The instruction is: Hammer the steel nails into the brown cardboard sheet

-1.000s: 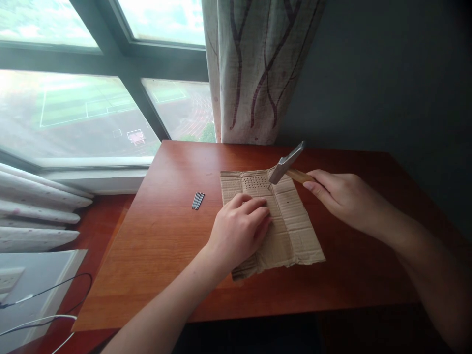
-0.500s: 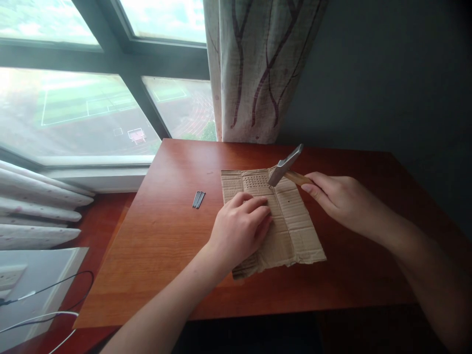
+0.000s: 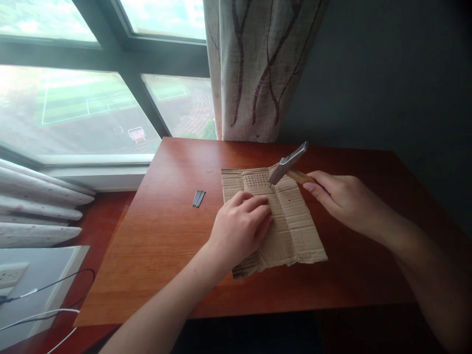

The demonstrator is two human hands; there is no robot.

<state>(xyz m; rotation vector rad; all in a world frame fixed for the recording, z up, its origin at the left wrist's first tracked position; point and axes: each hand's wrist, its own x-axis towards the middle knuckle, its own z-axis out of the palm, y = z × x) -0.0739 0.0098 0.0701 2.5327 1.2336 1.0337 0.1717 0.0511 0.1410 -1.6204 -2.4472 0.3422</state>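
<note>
My right hand [image 3: 341,196] is closed around the wooden handle of a hammer [image 3: 289,161]. The lower end of its metal head is at the cardboard [image 3: 304,241], beside a grid of small punched holes; whether a nail is under it I cannot tell. My left hand [image 3: 241,221] lies on the cardboard just below the holes, its fingers slightly bent and apart, with nothing visible in them. Part of its fingertips is hidden. Left of the cardboard, a row of several dark nails [image 3: 199,198] lies side by side on the table.
The brown wooden table [image 3: 147,265] stands against a window and a patterned curtain [image 3: 254,73]. A dark wall is on the right. Cables [image 3: 55,312] run past a wall socket [image 3: 11,275] at the lower left, off the table.
The hammer and my right hand have shifted slightly to the right. My left hand, the cardboard and the nails stay in place.
</note>
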